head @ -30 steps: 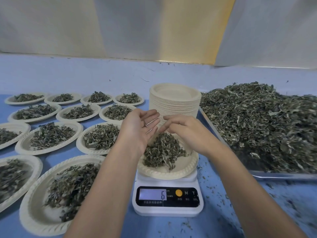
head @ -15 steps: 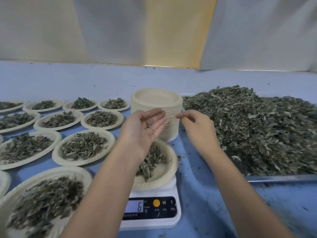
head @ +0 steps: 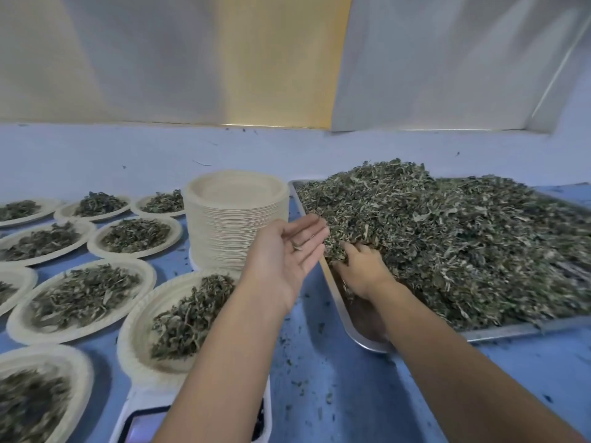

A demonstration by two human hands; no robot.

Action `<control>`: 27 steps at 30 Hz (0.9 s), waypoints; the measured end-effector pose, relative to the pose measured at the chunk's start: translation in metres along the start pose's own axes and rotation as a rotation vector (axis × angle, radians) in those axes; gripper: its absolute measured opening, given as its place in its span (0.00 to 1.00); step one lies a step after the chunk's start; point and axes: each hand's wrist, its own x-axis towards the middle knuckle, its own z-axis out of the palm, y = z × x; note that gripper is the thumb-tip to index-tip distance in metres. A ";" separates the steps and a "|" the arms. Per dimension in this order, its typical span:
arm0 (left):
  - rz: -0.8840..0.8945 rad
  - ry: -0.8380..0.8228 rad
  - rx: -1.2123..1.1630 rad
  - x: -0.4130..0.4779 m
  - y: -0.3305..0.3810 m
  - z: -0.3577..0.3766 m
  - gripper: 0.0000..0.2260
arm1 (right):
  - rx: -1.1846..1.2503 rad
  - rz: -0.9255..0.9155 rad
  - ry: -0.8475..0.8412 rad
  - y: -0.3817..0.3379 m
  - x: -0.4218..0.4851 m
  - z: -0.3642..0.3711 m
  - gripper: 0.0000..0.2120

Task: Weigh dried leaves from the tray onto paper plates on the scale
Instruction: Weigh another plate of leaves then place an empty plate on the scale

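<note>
1. Half a second ago the right hand [head: 363, 273] was pinched in the air beside the plate stack. It has since swung out to the person's right and gone down into the dried leaves [head: 454, 238] on the tray [head: 518, 330].
2. The left hand [head: 284, 254] has drifted the same way. It no longer hangs over the weighing plate and now sits just beside the tray's near-left rim.
3. The right hand's fingers are bent and dug into the near-left edge of the leaf heap. They curl round a clump, and their tips are buried out of sight.
4. The left hand is palm up, with its fingers [head: 307, 231] spread loosely and nearly straight. It holds nothing but a scrap of leaf lying on the palm.
5. The rest of the heap lies beyond and to the right of the right hand's fingers, filling most of the tray.
6. Behind the left fingers, on their left side, stands the stack of empty paper plates [head: 236, 225].
7. Below and to the left of the left fingers, partly under that forearm, the paper plate [head: 134, 340] sits on the scale [head: 140, 398] with a small mound of leaves [head: 188, 314] in it. The scale's readout is hidden or blurred.
8. Further left of both hands, filled plates [head: 19, 327] lie in rows on the blue table [head: 335, 394].
</note>
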 end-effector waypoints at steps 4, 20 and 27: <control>0.008 0.013 -0.024 0.000 -0.002 -0.005 0.14 | 0.062 -0.138 -0.074 -0.006 0.002 0.005 0.23; 0.026 0.042 -0.006 -0.003 0.003 -0.014 0.14 | -0.151 -0.193 0.076 -0.009 -0.007 0.001 0.19; 0.005 0.047 -0.004 -0.003 0.000 -0.014 0.14 | -0.219 -0.180 -0.151 -0.010 -0.011 0.002 0.23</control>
